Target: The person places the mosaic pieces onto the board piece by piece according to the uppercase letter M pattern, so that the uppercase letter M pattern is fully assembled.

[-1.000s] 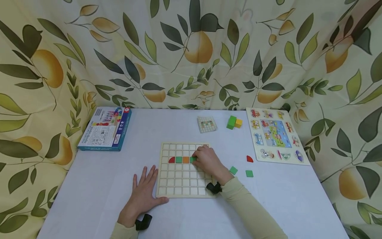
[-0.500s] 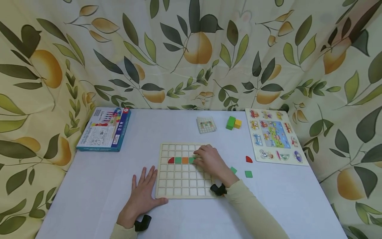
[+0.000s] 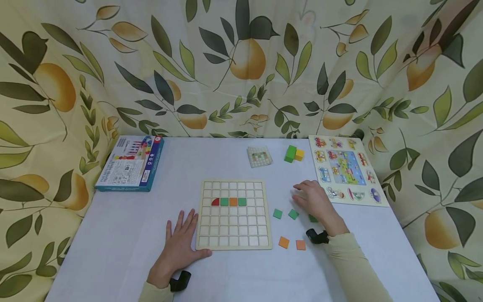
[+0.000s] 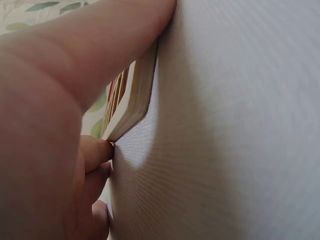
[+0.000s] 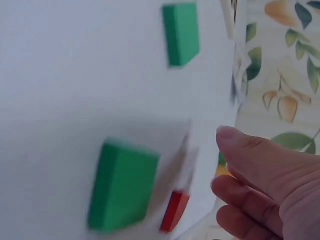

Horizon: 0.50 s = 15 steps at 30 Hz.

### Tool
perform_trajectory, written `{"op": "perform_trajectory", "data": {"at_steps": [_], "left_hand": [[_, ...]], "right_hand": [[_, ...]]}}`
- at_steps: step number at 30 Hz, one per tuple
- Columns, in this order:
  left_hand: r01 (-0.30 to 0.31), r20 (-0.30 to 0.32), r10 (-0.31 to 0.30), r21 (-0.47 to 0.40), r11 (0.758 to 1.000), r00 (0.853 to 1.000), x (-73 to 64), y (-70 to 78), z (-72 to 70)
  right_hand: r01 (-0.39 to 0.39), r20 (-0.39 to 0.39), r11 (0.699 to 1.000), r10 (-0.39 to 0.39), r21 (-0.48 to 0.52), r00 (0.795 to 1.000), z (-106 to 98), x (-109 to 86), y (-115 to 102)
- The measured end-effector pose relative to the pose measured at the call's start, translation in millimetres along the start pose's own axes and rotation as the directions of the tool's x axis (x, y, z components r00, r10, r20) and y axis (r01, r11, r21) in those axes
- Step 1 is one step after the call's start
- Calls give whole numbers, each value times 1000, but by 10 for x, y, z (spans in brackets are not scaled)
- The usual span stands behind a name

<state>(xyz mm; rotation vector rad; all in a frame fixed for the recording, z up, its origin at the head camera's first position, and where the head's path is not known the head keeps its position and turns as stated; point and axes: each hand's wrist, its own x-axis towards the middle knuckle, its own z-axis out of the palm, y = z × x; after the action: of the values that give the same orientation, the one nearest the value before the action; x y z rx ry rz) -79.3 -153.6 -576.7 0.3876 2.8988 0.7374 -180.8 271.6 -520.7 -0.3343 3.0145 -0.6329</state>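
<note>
A wooden grid board (image 3: pixel 234 230) lies on the white table. One of its rows carries a red quarter-round tile (image 3: pixel 215 202), a green square tile (image 3: pixel 224 201), an orange square tile (image 3: pixel 233 201) and another green one. My left hand (image 3: pixel 179 245) rests spread at the board's lower left corner, fingertips by the left edge and thumb along the front edge. My right hand (image 3: pixel 318 203) hovers right of the board with loosely bent fingers, nothing between them. In the right wrist view, a loose red tile (image 5: pixel 175 211) and a green tile (image 5: pixel 122 185) lie close below it.
Loose green tiles (image 3: pixel 293 214) and orange tiles (image 3: pixel 284 242) lie right of the board. Behind stand a small pattern card (image 3: pixel 259 157), a green block (image 3: pixel 290 154) and a yellow block (image 3: pixel 299 155). A picture puzzle board (image 3: pixel 349 193) is at right, a box (image 3: pixel 128 167) at left.
My right hand has left the green tile at the row's right end and moved right, off the board, over the loose tiles. My left hand stays in place.
</note>
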Motion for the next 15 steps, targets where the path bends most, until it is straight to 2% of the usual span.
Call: {"op": "perform_trajectory", "data": {"at_steps": [7, 15], "left_hand": [[7, 10, -7, 2, 1000, 1000, -2, 14, -6], [10, 9, -10, -4, 1000, 1000, -9, 36, -32]], "right_hand": [[-88, 24, 993, 90, -83, 996, -86, -220, 350], [-86, 5, 992, 87, -92, 996, -76, -280, 423]]}}
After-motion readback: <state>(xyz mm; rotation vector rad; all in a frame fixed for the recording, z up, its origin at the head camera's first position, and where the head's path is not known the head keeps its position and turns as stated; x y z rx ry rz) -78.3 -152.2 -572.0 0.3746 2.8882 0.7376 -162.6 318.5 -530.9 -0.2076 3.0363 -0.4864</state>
